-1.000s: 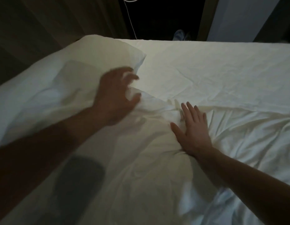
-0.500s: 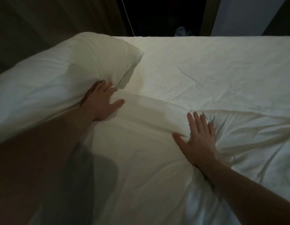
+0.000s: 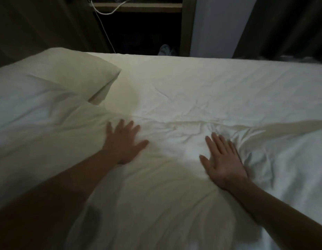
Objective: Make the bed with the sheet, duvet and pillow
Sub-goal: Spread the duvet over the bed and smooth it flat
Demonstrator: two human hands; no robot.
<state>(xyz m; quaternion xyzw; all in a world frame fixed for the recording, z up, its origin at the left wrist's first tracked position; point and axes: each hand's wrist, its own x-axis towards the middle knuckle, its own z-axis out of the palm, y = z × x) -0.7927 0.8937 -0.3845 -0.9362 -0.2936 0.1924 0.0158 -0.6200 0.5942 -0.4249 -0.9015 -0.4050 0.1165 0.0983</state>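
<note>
Duvet smoothing — top edge not yet flat.
Both hands, left hand (image 3: 123,143) and right hand (image 3: 223,159), press flat-fingered on the duvet (image 3: 156,186); its creased edge runs crosswise just beyond them — pillow (image 3: 53,83) nearer the left.

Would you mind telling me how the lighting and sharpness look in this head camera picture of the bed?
Head view: dim room, with the brightest patch on the duvet between the left hand and right hand; a dark shadow falls on the duvet beside the left forearm; the left hand's fingertips are slightly blurred; the far edge of the sheet bows, a wide-angle effect; the background is nearly black.
</note>
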